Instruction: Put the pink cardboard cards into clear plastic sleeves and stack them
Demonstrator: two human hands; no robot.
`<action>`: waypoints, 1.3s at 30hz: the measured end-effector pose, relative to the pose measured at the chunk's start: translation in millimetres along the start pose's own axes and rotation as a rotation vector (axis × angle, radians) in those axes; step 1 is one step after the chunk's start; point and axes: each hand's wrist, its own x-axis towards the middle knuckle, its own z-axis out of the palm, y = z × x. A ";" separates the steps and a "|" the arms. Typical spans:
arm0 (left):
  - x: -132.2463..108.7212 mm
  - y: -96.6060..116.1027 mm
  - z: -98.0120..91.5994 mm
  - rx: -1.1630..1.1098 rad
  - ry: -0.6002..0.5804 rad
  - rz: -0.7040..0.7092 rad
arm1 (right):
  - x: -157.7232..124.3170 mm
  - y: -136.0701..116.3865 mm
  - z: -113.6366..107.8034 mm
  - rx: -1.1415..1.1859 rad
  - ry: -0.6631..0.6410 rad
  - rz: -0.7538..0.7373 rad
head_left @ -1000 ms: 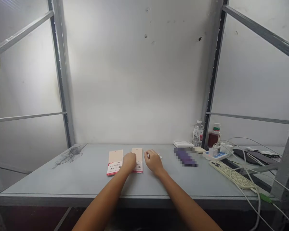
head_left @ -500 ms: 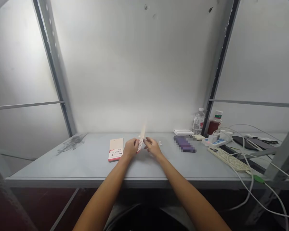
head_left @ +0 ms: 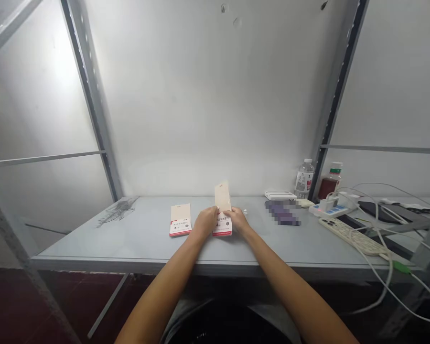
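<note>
A flat beige packet (head_left: 222, 197) with a white and red printed band at its lower end stands tilted up over the table, its face toward me. My left hand (head_left: 207, 220) grips its left edge, fingers closed and partly hidden. On the opposite edge, my right hand (head_left: 237, 219) pinches the same packet near its middle. A matching beige packet (head_left: 180, 213), or a small stack of them, lies flat left of my left hand. Tiny white bits (head_left: 245, 212) sit just beyond my right hand.
On the right of the grey table (head_left: 129, 246) are a blurred purple item (head_left: 282, 212), a white box (head_left: 280, 195), a water bottle (head_left: 304, 179) and a red-brown bottle (head_left: 330, 181). Nearby lie a power strip (head_left: 331, 209), a cream phone case (head_left: 353, 236) and loose cables. Dark tangled strands (head_left: 118, 210) lie at left.
The packet has turned from nearly edge-on to face me. My right hand has closed on its right edge. The view has shifted slightly left.
</note>
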 end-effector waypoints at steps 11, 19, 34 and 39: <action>0.3 -1.3 7.5 0.081 -0.056 0.026 | -0.8 -0.6 -8.2 -0.077 -0.064 -0.017; -0.9 0.9 8.7 0.045 -0.006 -0.052 | -3.9 -0.6 -8.0 -0.117 -0.088 -0.021; 4.0 -13.2 8.4 -0.379 0.206 -0.357 | -5.4 -1.6 0.6 -0.046 -0.009 -0.145; 8.4 -14.4 5.1 -0.810 0.162 -0.334 | -4.0 -3.1 -4.2 -0.095 0.104 -0.179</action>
